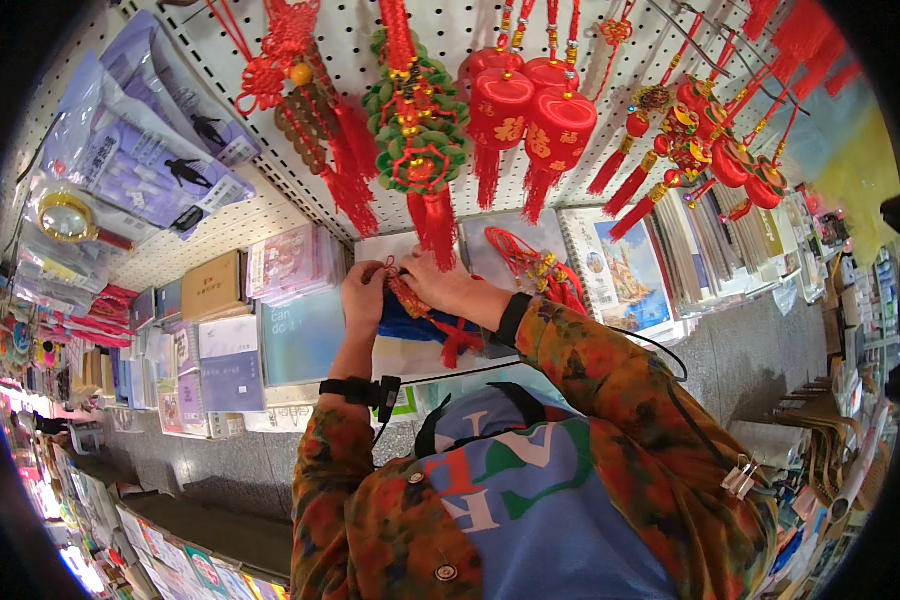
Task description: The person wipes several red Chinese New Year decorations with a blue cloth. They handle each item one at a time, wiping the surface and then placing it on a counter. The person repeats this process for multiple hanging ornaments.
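My left hand and my right hand come together over the shelf, both at a red and gold hanging ornament with a red tassel. The fingers of my left hand pinch near the loop at its upper end. My right hand has its fingertips on the cord and upper body from the other side. Dark blue cloth lies under the ornament. Just to the right rests a bundle of red cord ornaments with gold beads. Red tassels hang close above my right hand.
Red lantern ornaments, a green leafy ornament and red knots hang from a white pegboard. Notebooks stand left on the shelf, with a spiral sketch pad at right. Packaged goods and a magnifying glass hang at left.
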A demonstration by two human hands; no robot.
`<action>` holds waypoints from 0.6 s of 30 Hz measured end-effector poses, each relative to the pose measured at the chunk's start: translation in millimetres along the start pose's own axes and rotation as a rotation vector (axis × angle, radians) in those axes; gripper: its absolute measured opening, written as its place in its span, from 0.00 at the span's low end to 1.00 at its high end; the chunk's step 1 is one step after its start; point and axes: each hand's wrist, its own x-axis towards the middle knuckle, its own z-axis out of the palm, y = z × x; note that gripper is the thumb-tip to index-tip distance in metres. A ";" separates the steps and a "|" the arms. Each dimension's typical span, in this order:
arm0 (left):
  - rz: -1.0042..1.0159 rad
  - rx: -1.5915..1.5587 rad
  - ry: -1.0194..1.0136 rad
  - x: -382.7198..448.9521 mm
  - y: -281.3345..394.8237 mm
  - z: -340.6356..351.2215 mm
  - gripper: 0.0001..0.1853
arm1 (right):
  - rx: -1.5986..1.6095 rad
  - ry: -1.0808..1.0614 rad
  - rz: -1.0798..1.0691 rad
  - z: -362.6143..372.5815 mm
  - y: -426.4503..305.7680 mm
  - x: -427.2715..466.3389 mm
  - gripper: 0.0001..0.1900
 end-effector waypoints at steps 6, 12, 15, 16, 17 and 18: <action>0.061 0.184 -0.028 -5.2 7.3 -5.8 0.08 | 0.043 0.255 -0.045 -33.9 34.3 -36.6 0.08; 0.158 0.220 0.073 -13.8 4.5 -5.0 0.11 | -0.177 0.275 0.346 -78.4 115.0 -76.3 0.10; 0.171 0.281 0.122 -23.5 12.8 -2.7 0.12 | -0.205 0.197 0.469 -77.8 129.1 -95.9 0.11; 0.162 0.308 0.143 -28.1 18.0 -2.7 0.13 | -0.199 0.184 0.478 -74.9 130.0 -100.4 0.11; 0.223 0.328 0.145 -33.0 24.0 -2.6 0.12 | -0.192 0.169 0.485 -72.3 130.6 -104.1 0.11; 0.271 0.342 0.152 -38.2 30.8 -2.8 0.12 | -0.201 0.162 0.490 -70.2 131.2 -107.1 0.11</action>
